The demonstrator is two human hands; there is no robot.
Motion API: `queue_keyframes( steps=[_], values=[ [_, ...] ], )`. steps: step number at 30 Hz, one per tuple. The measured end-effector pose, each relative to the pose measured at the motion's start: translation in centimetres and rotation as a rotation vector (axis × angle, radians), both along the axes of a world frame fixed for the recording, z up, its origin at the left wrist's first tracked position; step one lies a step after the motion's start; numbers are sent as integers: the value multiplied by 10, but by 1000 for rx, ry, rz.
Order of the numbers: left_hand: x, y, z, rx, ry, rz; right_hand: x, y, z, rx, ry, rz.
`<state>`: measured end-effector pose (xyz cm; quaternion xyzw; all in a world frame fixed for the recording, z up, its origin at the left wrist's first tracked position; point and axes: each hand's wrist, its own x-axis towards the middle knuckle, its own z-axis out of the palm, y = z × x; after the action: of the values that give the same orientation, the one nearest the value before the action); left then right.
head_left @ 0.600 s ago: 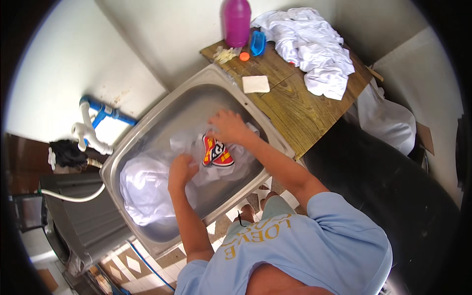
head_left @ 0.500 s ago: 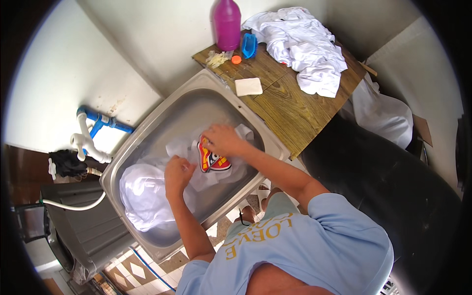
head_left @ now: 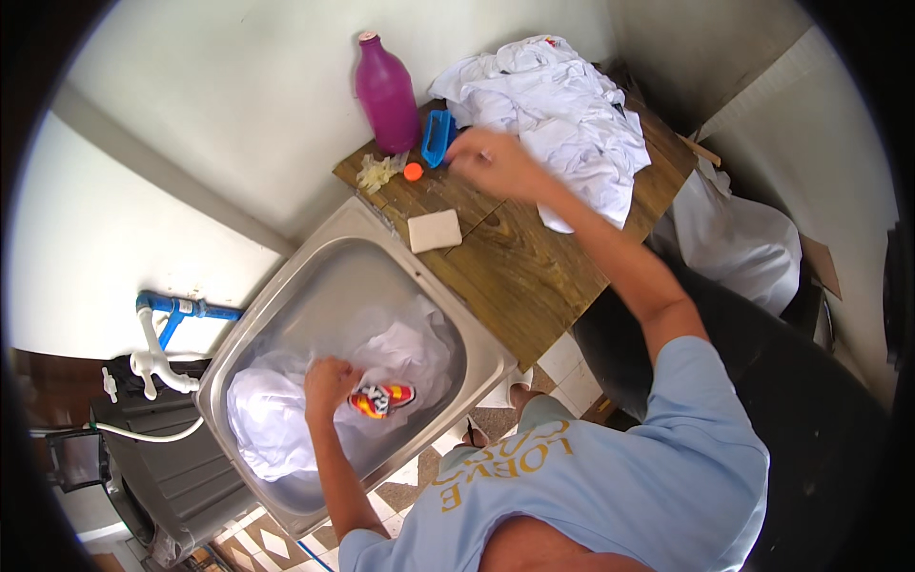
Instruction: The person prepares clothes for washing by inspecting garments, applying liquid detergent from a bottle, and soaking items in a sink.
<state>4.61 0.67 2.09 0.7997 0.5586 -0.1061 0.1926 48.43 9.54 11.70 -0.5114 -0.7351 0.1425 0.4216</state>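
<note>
Head view: oblong blue plastic piece point(head_left: 437, 139) points toward the pale wall point(head_left: 276, 105), just left of the half-curled right hand point(head_left: 501, 165); left hand point(head_left: 329, 385) farther, at wet white cloth point(head_left: 271, 419); both grips' hold unclear.

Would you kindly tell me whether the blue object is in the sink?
No, the blue object is on the wooden table, between the purple bottle and the pile of white cloth.

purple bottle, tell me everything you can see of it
The purple bottle looks smooth, opaque and plastic, with sloping shoulders and a narrow neck ending in a pale top. It stands upright on the wooden tabletop, near its left end and close to the white wall, behind a small orange cap. Neither the left hand nor the right hand touches it.
</note>
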Motion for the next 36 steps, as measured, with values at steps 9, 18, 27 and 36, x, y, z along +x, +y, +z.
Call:
queue_keyframes(
  steps=[9,18,27,36],
  values=[
    [56,-21,39,239,-307,233,215,103,28,11,-521,-726],
    [99,-9,56,200,-560,296,278,94,83,-246,-53,-251],
    [142,6,69,136,-628,197,238,26,178,185,170,-347],
    [188,41,74,105,-836,-193,219,-1,231,250,244,-526]
  ],
)
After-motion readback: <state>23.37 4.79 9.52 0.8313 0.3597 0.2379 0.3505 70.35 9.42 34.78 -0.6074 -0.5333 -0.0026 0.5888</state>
